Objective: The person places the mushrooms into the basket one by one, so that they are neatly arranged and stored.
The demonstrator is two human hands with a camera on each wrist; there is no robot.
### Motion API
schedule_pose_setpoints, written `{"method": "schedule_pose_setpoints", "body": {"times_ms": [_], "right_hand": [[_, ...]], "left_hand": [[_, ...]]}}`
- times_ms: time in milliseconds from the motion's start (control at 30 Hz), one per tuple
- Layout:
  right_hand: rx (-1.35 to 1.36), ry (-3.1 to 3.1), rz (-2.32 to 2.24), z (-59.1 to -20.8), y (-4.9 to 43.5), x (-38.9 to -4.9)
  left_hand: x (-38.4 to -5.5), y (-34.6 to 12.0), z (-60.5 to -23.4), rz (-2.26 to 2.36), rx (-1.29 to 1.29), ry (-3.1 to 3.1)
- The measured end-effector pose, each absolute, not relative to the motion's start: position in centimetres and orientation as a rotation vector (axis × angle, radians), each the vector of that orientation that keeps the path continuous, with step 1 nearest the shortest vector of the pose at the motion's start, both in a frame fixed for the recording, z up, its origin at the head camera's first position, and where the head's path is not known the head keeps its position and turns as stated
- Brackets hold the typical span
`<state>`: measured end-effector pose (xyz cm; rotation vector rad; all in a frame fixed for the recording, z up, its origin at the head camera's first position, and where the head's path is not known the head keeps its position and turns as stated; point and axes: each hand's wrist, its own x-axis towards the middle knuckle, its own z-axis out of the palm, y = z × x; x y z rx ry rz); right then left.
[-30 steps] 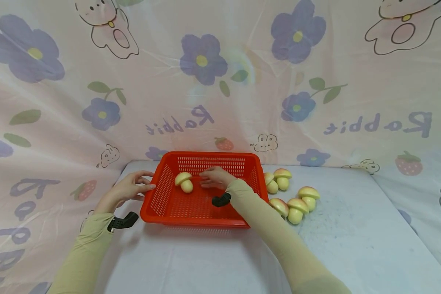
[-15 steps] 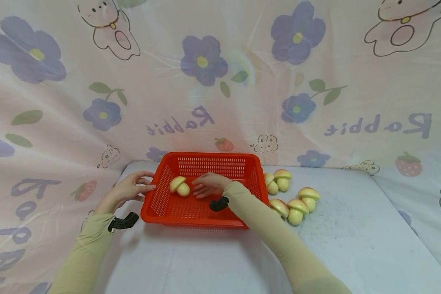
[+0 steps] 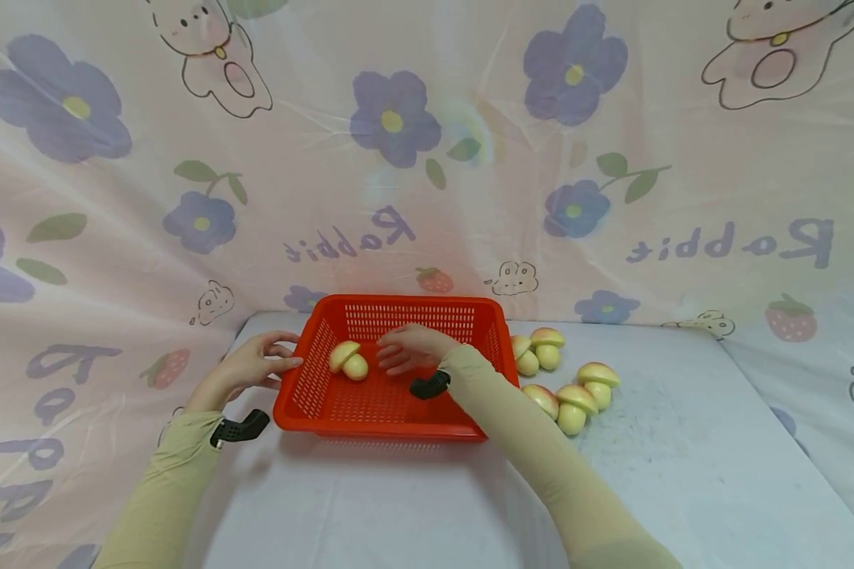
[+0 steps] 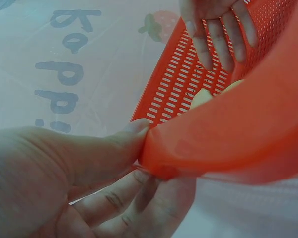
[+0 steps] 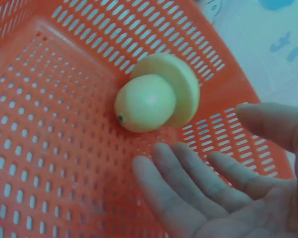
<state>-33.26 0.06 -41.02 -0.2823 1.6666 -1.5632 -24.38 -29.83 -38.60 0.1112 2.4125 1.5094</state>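
A red plastic basket (image 3: 391, 429) with slotted walls stands on the table. Inside it, toward the left wall, lies a yellow toy mushroom (image 3: 349, 361); the right wrist view shows its rounded stem and cap (image 5: 181, 84) up close. My left hand (image 3: 251, 365) pinches the basket's left rim, thumb above and fingers below, as the left wrist view shows. Over the basket floor, my right hand (image 3: 416, 349) hovers to the right of the mushroom. Its fingers (image 5: 184, 183) are spread and loosely bent, holding nothing and apart from the mushroom.
Several more mushrooms (image 3: 575, 407) with reddish caps lie on the white table (image 3: 690, 442) right of the basket, some close against its wall. A printed cloth (image 3: 470, 197) hangs behind the table.
The mushroom has shifted left and tipped over on the basket floor, leaving the right hand. The right hand has since drawn slightly back and up. The left hand stays on the rim.
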Motion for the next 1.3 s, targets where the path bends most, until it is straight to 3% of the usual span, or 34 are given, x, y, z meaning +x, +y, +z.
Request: {"method": "schedule_pose_setpoints", "body": {"times_ms": [633,1300], "right_hand": [[-0.35,1.532,-1.761,-35.0,5.5,-35.0],[-0.433,1.571,-1.896,-31.5,13.7,-33.0]], "left_hand": [[-24.3,-29.6,-38.4,1.497,0.109,2.405],[-24.0,-29.5,-38.4,1.471,0.123,2.415]]}}
